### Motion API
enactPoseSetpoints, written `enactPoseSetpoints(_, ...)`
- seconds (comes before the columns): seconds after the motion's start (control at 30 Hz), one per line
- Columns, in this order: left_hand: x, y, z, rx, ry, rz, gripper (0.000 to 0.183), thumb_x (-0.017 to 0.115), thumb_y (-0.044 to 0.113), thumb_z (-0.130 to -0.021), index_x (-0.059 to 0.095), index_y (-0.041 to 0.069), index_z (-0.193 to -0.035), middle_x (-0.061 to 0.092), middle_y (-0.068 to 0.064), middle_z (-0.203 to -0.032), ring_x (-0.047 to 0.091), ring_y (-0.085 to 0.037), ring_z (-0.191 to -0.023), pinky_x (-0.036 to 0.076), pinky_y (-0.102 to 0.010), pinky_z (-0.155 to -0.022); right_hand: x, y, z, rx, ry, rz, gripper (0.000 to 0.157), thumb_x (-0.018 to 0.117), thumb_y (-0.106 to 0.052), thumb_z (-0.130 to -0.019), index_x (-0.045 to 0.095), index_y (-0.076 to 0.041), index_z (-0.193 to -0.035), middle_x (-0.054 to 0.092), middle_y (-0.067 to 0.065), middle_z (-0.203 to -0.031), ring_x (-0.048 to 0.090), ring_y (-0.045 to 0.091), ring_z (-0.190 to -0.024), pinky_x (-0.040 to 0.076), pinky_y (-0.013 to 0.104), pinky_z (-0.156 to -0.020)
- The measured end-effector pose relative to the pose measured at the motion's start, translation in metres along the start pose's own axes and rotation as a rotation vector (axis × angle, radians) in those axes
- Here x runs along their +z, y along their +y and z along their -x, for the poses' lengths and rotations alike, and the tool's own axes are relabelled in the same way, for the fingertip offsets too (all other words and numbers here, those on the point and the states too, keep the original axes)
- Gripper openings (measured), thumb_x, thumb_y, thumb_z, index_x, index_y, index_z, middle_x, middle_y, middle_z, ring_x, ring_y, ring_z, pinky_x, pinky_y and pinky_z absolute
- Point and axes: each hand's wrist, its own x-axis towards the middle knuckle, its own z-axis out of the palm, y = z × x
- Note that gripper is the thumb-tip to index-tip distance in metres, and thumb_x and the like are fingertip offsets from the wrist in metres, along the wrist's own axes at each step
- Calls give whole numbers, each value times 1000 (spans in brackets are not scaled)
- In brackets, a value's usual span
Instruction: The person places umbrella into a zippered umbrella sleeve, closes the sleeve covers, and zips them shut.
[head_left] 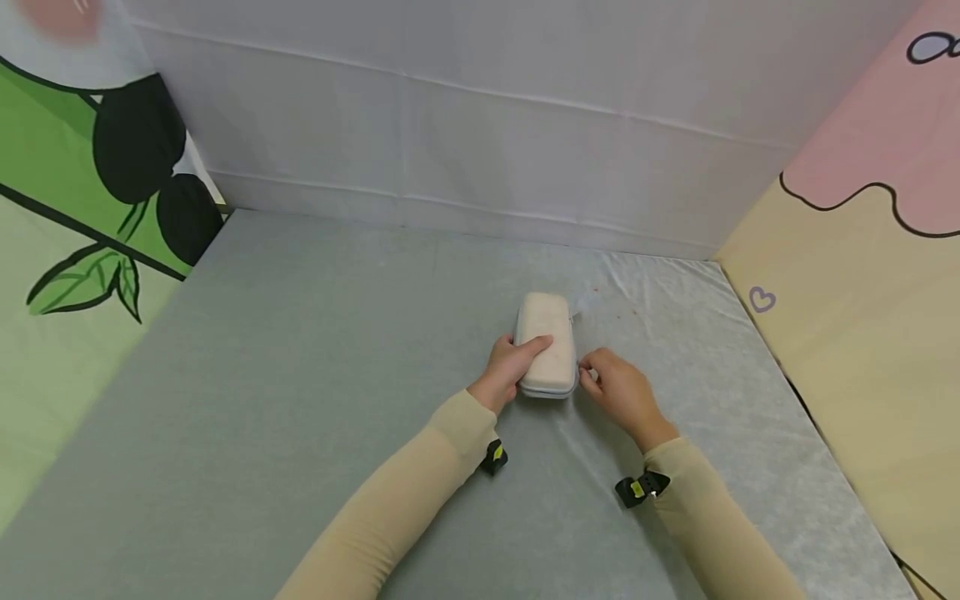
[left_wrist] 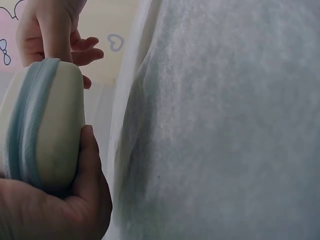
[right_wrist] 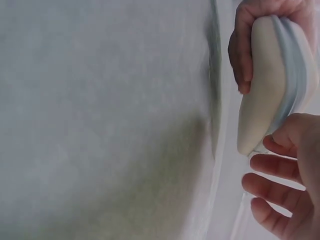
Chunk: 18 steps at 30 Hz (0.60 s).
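A cream, hard-shell zip case (head_left: 546, 333) with a light blue zipper band is held up over the grey cloth. My left hand (head_left: 512, 367) grips its near left side, thumb across the top face and fingers underneath. My right hand (head_left: 618, 387) is at the case's right side, index finger and thumb curled in against the zipper band (right_wrist: 289, 75). They pinch at the zipper pull, which the fingers mostly hide. The other fingers (right_wrist: 272, 190) fan out loosely below. A small tab (head_left: 576, 317) sticks out from the right edge farther up.
Grey cloth (head_left: 300, 375) covers the table. A pale, creased sheet (head_left: 480, 125) hangs along the back. Printed panels stand at the left (head_left: 60, 350) and right (head_left: 862, 333) edges. A few tiny reddish specks lie on the cloth beyond the case.
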Motion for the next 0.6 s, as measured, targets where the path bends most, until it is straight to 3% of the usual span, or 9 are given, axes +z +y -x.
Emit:
enactPoseSetpoints(0.2,1,0,0,-1,12,0,71,71,39,-81,40,0,-131,52,-13,-113,53,-25,-98,43,-37,-86,-1,-5,6,-22,11,6,3,60,-6,-86,63,-6,-85,58,3,-80,52,14,-62,44,33,-55)
enactPoseSetpoints(0.43,1,3,-3,-11,66,13,70,70,39,-81,40,1,-132,51,-13,-116,51,-25,-101,41,-37,-89,-2,-17,13,-65,64,19,7,62,-5,-81,62,-9,-76,56,-1,-68,48,11,-55,41,29,-51)
enactPoseSetpoints(0.6,1,3,-3,-13,63,12,69,70,39,-81,41,0,-130,51,-13,-114,52,-25,-99,42,-37,-87,-2,-25,20,-53,115,28,11,64,-3,-77,59,-10,-70,53,-3,-63,43,9,-51,38,27,-48)
